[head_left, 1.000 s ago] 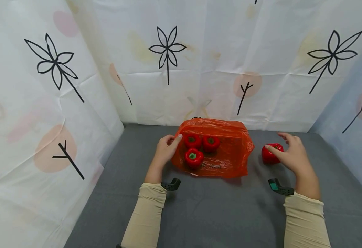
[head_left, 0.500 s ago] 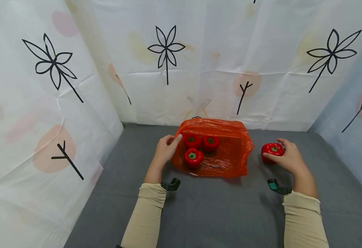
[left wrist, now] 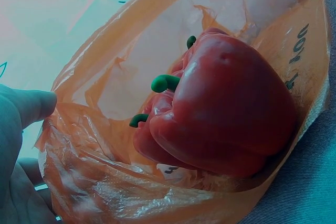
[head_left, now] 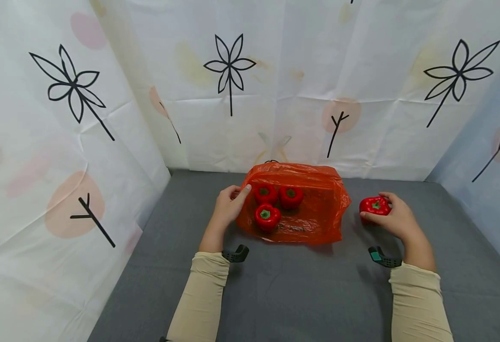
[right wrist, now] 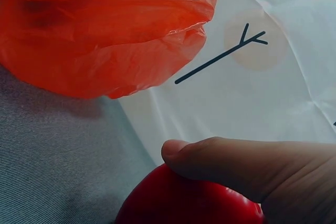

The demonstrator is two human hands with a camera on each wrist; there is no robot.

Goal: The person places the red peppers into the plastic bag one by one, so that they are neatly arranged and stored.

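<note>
An orange-red plastic bag (head_left: 318, 218) lies with its mouth open on the grey table, and three red bell peppers (head_left: 268, 217) with green stems are inside it. My left hand (head_left: 228, 205) pinches the left rim of the bag, thumb (left wrist: 39, 106) on the near side and fingers partly hidden behind the film. To the right of the bag, my right hand (head_left: 401, 219) grips another red bell pepper (head_left: 374, 205). Its thumb (right wrist: 210, 156) presses along the pepper's side in the right wrist view, while the other fingers are out of sight there.
A white cloth backdrop (head_left: 293, 118) with printed plants rises behind the table and along both sides. Grey tabletop (head_left: 310, 294) stretches in front of the bag and between the two forearms. A short gap separates the bag from the gripped pepper.
My right hand has come in around the loose bell pepper, its fingers closing on it, and the pepper has shifted slightly left. The left hand and the bag stay put.
</note>
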